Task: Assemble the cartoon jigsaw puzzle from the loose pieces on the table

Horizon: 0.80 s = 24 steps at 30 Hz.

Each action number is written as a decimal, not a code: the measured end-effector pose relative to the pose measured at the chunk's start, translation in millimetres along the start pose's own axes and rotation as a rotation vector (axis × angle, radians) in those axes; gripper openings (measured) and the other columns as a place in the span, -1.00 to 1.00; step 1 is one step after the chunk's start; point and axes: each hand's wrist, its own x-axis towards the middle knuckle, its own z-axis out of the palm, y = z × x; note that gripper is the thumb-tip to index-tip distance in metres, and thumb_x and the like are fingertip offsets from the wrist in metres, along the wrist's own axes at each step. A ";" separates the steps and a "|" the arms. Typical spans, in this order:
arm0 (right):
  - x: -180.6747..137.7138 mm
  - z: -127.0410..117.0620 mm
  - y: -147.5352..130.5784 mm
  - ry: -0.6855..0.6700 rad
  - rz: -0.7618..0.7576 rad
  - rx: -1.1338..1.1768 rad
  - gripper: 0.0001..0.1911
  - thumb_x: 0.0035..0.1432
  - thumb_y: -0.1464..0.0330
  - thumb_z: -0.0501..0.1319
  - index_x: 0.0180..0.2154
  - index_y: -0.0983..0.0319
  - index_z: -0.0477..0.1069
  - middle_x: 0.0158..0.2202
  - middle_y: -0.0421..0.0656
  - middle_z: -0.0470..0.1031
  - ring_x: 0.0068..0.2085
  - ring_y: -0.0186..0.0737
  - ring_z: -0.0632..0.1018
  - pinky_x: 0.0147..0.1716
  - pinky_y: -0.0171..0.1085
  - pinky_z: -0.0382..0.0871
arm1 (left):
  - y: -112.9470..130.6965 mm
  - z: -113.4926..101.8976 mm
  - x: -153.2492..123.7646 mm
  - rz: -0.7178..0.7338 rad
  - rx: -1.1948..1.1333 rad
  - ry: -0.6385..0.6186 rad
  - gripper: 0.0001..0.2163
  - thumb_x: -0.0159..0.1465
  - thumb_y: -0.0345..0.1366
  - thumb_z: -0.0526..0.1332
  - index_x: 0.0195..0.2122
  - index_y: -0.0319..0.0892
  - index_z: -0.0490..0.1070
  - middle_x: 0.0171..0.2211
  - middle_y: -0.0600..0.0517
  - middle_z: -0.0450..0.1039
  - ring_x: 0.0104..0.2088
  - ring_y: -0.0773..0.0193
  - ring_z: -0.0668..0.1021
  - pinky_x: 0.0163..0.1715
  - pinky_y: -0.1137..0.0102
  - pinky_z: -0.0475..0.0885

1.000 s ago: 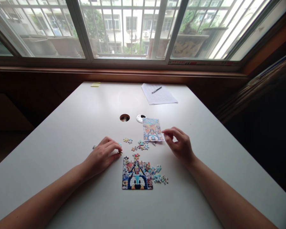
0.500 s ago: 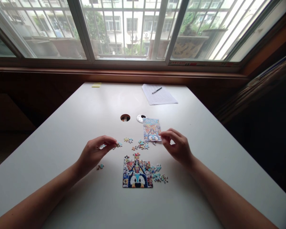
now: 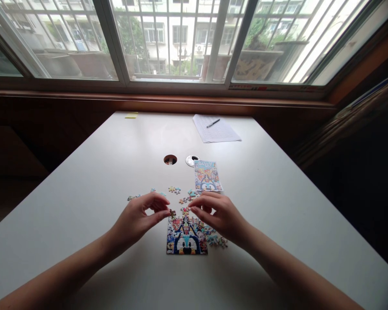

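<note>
A partly assembled jigsaw puzzle [image 3: 186,239] with a blue cartoon dog's face lies on the white table, its top edge uneven. My left hand [image 3: 140,215] is at its upper left corner, thumb and forefinger pinched on a small brownish puzzle piece [image 3: 172,213]. From the other side, my right hand [image 3: 221,211] reaches over the puzzle's upper right. Its curled fingers come together by a reddish piece [image 3: 185,210] jutting from the top edge; whether they grip anything is hidden. Loose pieces [image 3: 217,241] lie against the puzzle's right side, partly under my right hand.
Beyond the hands are more loose pieces [image 3: 174,190] and a picture card [image 3: 207,174] of the same design. Further back, the table [image 3: 84,181] has a round cable hole [image 3: 170,159], a metal ring [image 3: 191,161], paper sheets [image 3: 215,133] with a pen [image 3: 213,123], and yellow sticky notes [image 3: 131,115].
My left hand has moved right, from the loose pieces to the puzzle's top left corner, with a piece in its fingers. My right hand has left the card's edge and moved left and nearer.
</note>
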 end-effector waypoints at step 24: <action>0.2 9.1 -6.7 -0.080 0.166 0.105 -0.90 0.19 0.38 0.29 -0.39 0.21 0.55 -0.47 -0.23 0.48 -0.42 -0.34 0.44 -0.43 -0.35 0.27 | -7.5 17.4 -5.5 0.212 0.205 -0.006 -0.89 0.36 -0.29 0.24 -0.11 -0.15 0.46 -0.25 -0.03 0.55 -0.30 0.29 0.56 -0.27 0.38 0.51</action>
